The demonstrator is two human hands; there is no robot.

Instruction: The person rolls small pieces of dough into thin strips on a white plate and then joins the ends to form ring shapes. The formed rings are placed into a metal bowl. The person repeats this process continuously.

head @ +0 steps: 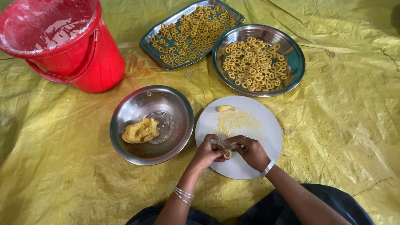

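A crinkled yellow tarp (pixel 341 125) carries a red bucket (pixel 71 46), steel bowl (pixel 125 137), round board (pixel 266 137), tray (pixel 146 41) and dish (pixel 298 66).

So there's a little yellow dough ring (pixel 227 154) pinched between the fingertips of both hands, curled into a loop right over the near edge of the round white board (pixel 266 125). A pale dough strip (pixel 221 143) sits above it.
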